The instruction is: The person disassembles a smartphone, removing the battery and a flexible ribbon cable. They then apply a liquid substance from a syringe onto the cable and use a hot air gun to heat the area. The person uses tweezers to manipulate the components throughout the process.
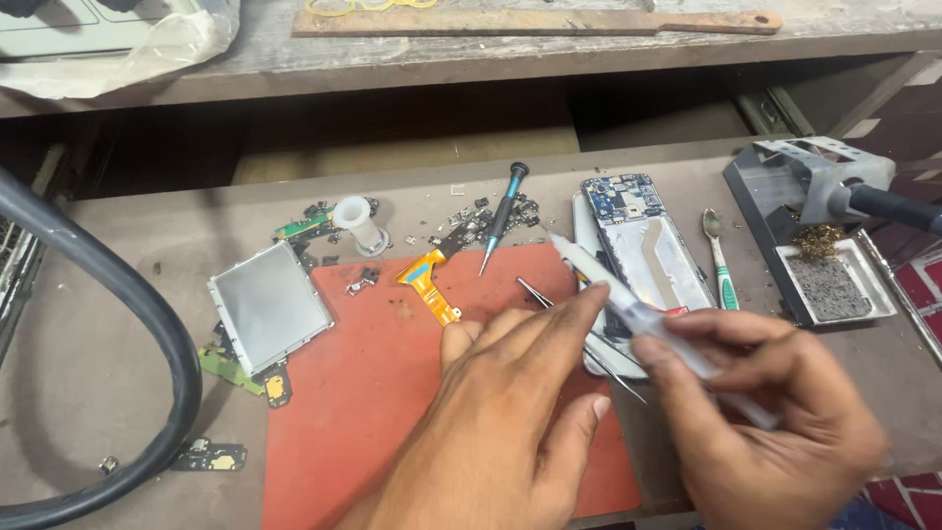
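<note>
Head view: right hand (775, 422) gripping a clear syringe (638, 314), fingers closed round its barrel, tip pointing up-left over the opened phone (648, 245). Left hand (500, 412) hovering above the red mat (392, 393), fingers loosely extended, holding nothing, forefinger just beside the syringe. Tweezers (549, 299) lying partly under the left fingers, at the mat's right edge. Lying on the counter (128, 245): screwdriver (502, 216), orange flex cable (429, 285), metal shield (270, 306), toothbrush (719, 260). Standing far right: soldering stand (814, 226). Curving along the left: black hose (128, 314).
</note>
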